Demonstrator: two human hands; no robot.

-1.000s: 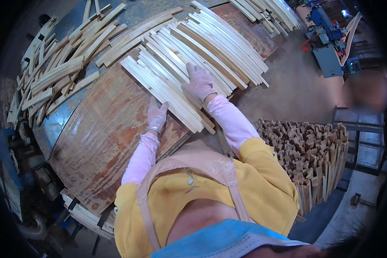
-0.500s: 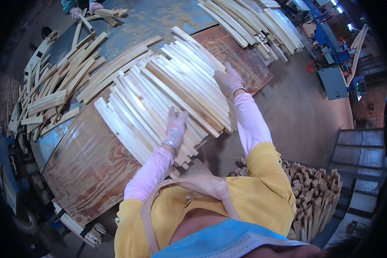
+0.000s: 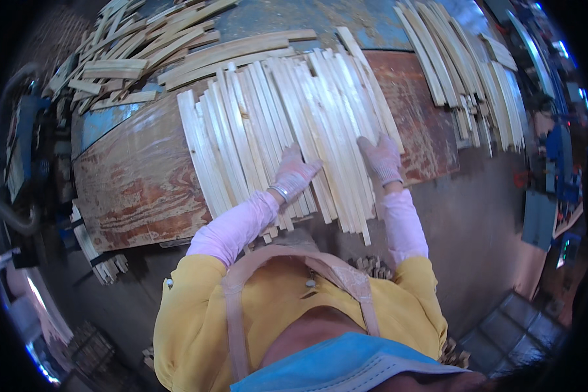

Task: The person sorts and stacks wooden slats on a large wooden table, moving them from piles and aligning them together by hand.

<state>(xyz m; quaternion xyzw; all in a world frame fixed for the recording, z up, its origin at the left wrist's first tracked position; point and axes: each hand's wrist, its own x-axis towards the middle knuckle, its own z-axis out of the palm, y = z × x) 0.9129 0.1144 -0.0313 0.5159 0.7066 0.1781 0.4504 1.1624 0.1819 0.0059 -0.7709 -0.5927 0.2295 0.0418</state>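
Note:
A wide row of pale wooden strips (image 3: 242, 130) lies side by side on the worktable, with the near ends uneven and sticking out past the table's front edge. My left hand (image 3: 294, 175), in a pale knitted glove, rests on the middle of the row, thumb stretched to the right and fingers pointing away. My right hand (image 3: 381, 160), gloved alike, lies on the strips at the row's right side, its thumb and fingers apart. Neither hand is wrapped around a strip. A longer strip (image 3: 371, 88) slants along the right border of the row.
Behind to the left is a jumbled heap of wooden pieces (image 3: 147, 46). More strips (image 3: 451, 59) lie at the far right. The worktable (image 3: 144, 183) has a worn reddish-brown board. Bundled strips (image 3: 101, 255) stand low at the left, and a grey-blue machine box (image 3: 540, 219) at the right.
The view has swung, and the other person's gloved hands at the far left have left it. My right hand has come nearer along the row. The raised strips between my hands now lie flatter.

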